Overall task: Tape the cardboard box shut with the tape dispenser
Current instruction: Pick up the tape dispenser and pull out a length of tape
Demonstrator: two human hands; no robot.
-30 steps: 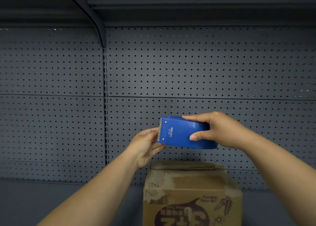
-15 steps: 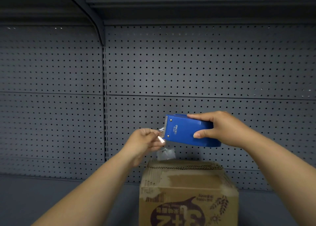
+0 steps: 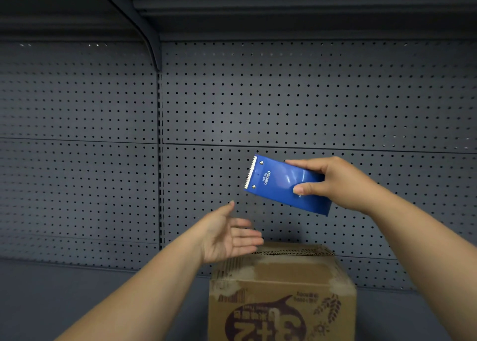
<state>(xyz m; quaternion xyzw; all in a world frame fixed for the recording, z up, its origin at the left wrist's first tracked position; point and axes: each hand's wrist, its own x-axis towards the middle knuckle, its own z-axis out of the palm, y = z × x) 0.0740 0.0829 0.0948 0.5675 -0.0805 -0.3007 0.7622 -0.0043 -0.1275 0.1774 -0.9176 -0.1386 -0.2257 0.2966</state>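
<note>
Above the cardboard box point(image 3: 282, 289), which sits on the grey shelf point(image 3: 77, 296) against the pegboard point(image 3: 309, 95), we grip the blue tape dispenser point(image 3: 281, 183) in our right hand point(image 3: 338, 183); our left hand point(image 3: 224, 233) spreads empty below its toothed edge.

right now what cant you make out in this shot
- Tape roll: hidden in the head view inside the blue tape dispenser and behind the right hand.
- Loose tape end: none can be made out near the open left hand.
- Cardboard box: lower part cut off by the bottom edge; its top is seen too edge-on to judge the flap seam.
- Small print on the box: too blurred to read.
</note>
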